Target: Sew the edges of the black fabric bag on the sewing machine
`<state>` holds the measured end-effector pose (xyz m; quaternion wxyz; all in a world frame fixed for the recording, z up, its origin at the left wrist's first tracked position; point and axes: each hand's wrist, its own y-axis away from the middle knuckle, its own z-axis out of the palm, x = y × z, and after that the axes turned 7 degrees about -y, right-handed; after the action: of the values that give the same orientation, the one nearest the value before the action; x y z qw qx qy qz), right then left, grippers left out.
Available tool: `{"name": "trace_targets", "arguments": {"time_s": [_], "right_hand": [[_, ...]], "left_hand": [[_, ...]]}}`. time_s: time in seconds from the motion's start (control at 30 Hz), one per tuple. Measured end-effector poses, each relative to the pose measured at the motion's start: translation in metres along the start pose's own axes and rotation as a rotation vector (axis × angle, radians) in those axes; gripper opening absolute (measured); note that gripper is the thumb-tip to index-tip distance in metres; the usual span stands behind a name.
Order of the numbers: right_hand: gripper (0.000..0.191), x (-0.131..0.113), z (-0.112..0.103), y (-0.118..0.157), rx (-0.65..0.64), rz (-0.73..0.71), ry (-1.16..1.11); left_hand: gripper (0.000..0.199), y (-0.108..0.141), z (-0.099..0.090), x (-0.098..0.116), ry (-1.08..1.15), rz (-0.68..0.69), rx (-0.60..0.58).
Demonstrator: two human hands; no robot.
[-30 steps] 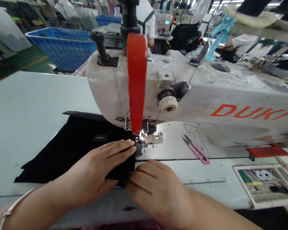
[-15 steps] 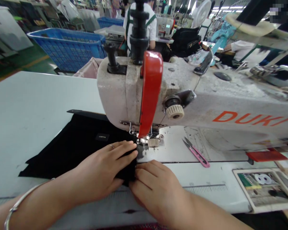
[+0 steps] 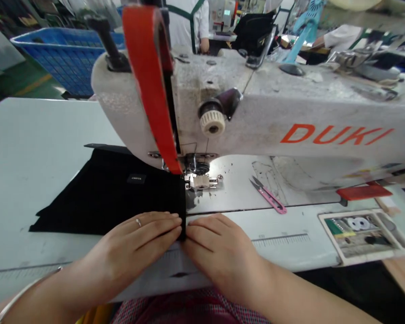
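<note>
Black fabric [image 3: 111, 193] with a small label lies flat on the sewing table, its right edge running under the presser foot [image 3: 201, 182] of the sewing machine [image 3: 249, 121]. My left hand [image 3: 138, 247] rests on the fabric's lower right corner, fingers pressed together and pointing right. Just right of that edge, my right hand [image 3: 222, 256] has its fingers closed together, touching the fabric's edge near the corner. The fingertips of both hands almost meet there. Pink thread snips [image 3: 268, 195] lie on the machine bed, right of the foot.
A parts tray [image 3: 344, 258] with bobbins sits at the table's right side. Behind the table at the left stands a blue basket [image 3: 67, 56]. A person in white [image 3: 185, 27] is beyond the machine. The red lever [image 3: 151, 85] rises before the machine head.
The view has shifted, looking lower. My left hand has slid down the fabric, away from the presser foot, toward the near corner. My right hand stays at the fabric's edge.
</note>
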<state>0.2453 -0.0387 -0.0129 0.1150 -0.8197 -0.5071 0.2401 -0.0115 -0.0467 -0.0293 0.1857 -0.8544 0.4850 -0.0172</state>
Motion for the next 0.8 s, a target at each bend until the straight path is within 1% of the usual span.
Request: {"name": "trace_targets", "arguments": {"time_s": [0.07, 0.23, 0.33, 0.47, 0.57, 0.73, 0.8], "right_hand": [[0.012, -0.001, 0.000, 0.004, 0.002, 0.015, -0.018], [0.012, -0.001, 0.000, 0.006, 0.036, 0.004, -0.052], [0.010, 0.001, 0.001, 0.006, 0.040, 0.014, -0.052], [0.009, 0.001, 0.001, 0.006, 0.045, 0.024, -0.034], [0.009, 0.001, 0.002, 0.006, 0.034, 0.037, -0.039], [0.009, 0.000, 0.002, 0.005, 0.062, 0.032, -0.040], [0.009, 0.000, 0.002, 0.004, 0.076, 0.030, -0.038]], "left_hand": [[0.047, -0.001, -0.002, 0.000, 0.044, -0.007, -0.013], [0.035, -0.009, -0.005, -0.001, 0.137, -0.057, 0.054], [0.035, -0.009, -0.004, -0.003, 0.160, -0.028, 0.056], [0.035, -0.002, 0.002, -0.008, 0.127, 0.006, 0.106], [0.038, 0.001, 0.003, -0.009, 0.047, 0.027, 0.087], [0.037, -0.002, -0.006, -0.004, -0.005, 0.018, -0.060], [0.038, -0.003, -0.009, -0.004, -0.016, 0.040, -0.056]]}}
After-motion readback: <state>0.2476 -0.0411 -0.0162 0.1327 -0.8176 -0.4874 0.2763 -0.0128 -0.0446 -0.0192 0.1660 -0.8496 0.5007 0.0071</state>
